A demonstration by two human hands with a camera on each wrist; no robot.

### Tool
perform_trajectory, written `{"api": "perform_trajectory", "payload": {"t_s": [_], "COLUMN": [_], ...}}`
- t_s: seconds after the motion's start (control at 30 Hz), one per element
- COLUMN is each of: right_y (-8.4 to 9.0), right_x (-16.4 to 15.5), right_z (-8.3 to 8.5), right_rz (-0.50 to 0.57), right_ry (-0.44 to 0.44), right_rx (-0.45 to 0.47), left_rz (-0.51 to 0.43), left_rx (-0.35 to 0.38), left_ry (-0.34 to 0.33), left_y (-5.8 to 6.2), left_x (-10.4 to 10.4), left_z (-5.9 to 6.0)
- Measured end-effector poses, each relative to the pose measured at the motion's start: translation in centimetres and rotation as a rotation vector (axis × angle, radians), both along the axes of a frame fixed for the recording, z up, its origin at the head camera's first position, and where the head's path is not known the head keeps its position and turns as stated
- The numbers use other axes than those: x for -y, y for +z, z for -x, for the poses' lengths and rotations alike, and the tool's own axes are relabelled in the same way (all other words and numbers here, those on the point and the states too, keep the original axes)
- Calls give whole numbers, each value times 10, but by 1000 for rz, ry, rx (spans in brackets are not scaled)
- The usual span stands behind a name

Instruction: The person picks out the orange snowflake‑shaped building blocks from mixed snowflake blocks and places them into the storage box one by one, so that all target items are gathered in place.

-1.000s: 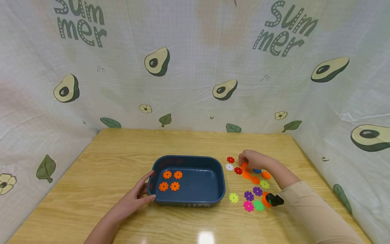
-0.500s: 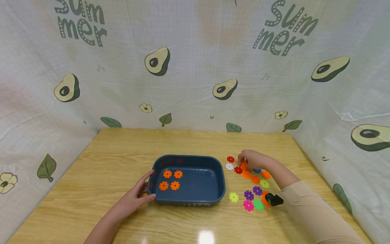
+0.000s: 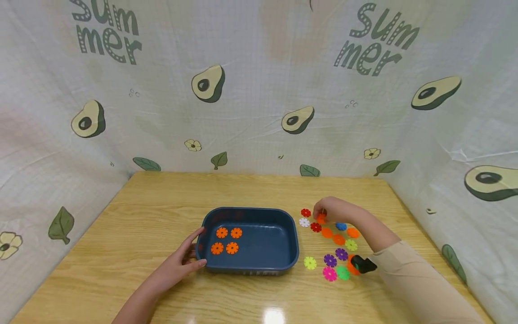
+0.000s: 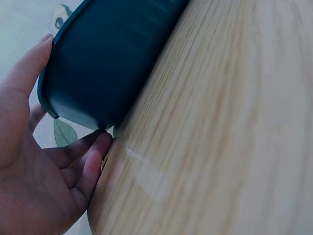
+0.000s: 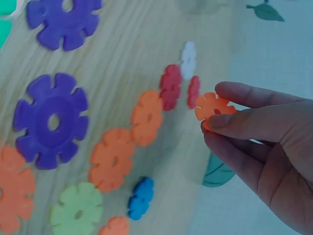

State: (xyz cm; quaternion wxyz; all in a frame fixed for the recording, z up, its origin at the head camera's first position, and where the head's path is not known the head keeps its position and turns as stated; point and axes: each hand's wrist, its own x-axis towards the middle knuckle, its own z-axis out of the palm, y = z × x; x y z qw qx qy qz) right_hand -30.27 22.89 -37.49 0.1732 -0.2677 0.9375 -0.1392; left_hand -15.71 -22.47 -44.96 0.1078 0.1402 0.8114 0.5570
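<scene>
Orange snowflake disc [image 5: 213,108], flat notched plastic, pinched by right hand [image 5: 264,147] fingers.

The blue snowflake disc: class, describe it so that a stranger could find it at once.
Start at the dark blue plastic tray on the wooden table. Right of it lie flat, notched plastic discs; near the right hand lies the small blue snowflake disc, the only blue one there.
</scene>
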Motion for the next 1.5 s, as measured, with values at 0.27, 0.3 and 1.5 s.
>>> {"api": "perform_trajectory", "payload": {"t_s": [0.27, 0.3, 1.5], "right_y": [24, 27, 55], "right_x": [15, 18, 121], "right_z": [-9, -11, -24], "right_rz": [26, 27, 155], "right_ry": [97, 106, 275], "right_rx": [-48, -57, 11], "left_rz": [2, 3, 32], "left_rx": [-18, -17, -16], "left_ry": [5, 8, 24], "left_y": [2, 1, 0], "left_x": [1, 1, 0], "left_z": [-2, -2, -3]}}
